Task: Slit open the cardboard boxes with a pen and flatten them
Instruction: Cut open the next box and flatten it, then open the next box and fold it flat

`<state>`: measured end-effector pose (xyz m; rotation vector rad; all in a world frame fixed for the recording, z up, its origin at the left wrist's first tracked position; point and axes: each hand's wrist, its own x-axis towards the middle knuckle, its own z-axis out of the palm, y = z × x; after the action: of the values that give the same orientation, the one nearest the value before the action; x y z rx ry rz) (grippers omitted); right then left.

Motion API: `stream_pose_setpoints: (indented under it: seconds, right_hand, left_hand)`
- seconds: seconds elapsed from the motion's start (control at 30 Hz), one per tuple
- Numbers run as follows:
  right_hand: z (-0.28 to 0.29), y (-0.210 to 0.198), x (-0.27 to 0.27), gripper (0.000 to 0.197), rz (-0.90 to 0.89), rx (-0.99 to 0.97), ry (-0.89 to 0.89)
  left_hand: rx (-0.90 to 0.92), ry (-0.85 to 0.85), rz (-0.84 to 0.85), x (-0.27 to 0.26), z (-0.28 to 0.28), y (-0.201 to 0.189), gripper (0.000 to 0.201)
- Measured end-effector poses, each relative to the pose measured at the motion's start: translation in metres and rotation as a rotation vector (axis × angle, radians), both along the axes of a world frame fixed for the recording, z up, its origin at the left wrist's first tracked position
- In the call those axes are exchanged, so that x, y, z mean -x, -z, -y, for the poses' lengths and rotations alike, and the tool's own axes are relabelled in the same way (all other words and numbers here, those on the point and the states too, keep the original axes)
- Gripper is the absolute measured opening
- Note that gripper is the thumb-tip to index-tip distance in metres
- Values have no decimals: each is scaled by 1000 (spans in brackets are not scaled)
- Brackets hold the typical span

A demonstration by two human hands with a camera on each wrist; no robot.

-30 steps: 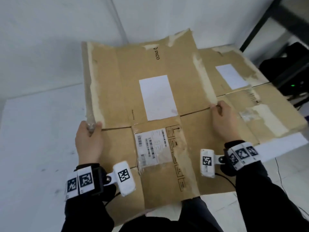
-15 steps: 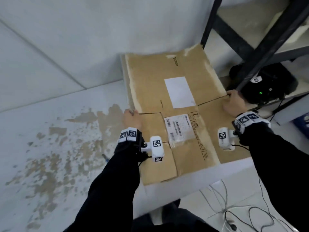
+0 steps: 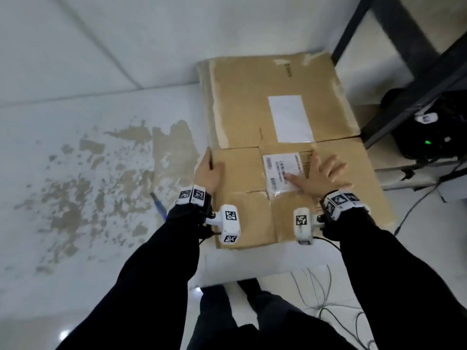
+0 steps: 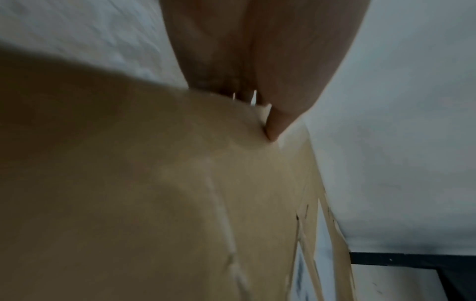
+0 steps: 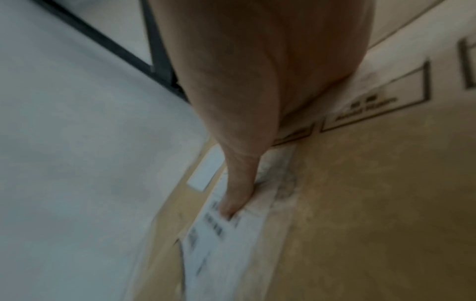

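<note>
Cardboard (image 3: 252, 117), flattened, filled the head view's centre right, the left hand (image 3: 208, 174) gripping its left edge and the right hand (image 3: 322, 176) splayed flat on its label (image 3: 283, 170); the left wrist view showed fingers (image 4: 276, 122) curled over that edge, the right wrist view a thumb (image 5: 237, 195) pressing the label.

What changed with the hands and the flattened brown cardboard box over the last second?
The flattened brown cardboard box went from held up to lying flat. The right hand let go of its edge and now presses spread fingers by the barcode label. The left hand still grips the left edge.
</note>
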<state>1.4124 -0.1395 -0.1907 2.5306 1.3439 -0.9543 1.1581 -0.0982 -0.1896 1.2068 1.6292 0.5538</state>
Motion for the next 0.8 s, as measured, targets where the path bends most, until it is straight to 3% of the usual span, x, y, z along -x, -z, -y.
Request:
stream_pose_setpoints:
  seconds: [0.1,0.17,0.23,0.27,0.33,0.4,0.5,0.57,0.7,0.8]
  right_hand:
    - [1,3,15,76,10,-245,-14]
    - [15,1,48,48,20,-511,-189]
    - [42,-9,98,26,-161,-730,-360]
    - [59,-18,128,19,-336,-731,-413]
    - [93,-23,185,11,-736,-462,-527]
    - [127,-14,235,10,-928,14,-792]
    - [168,9,304,27,-638,476,-1454]
    - [189,28,351,35,-440,610,-1666]
    - [212,81,451,33,-266,576,-1657]
    - [218,110,522,26,-341,543,-1408]
  left_hand:
    - [15,-112,195,30,52,3,35]
    - [66,-246,316,55,106,3,22]
    - [125,-382,357,82,169,7,23]
    - [158,-452,376,95,203,11,26]
    - [242,-614,375,122,270,29,28]
    - [332,-830,311,147,333,55,23]
    - [494,-1183,250,179,422,99,12]
    - [671,-1339,311,195,474,123,10]
    - [853,-1506,462,230,542,139,27]
    - [825,-1574,533,283,569,134,28]
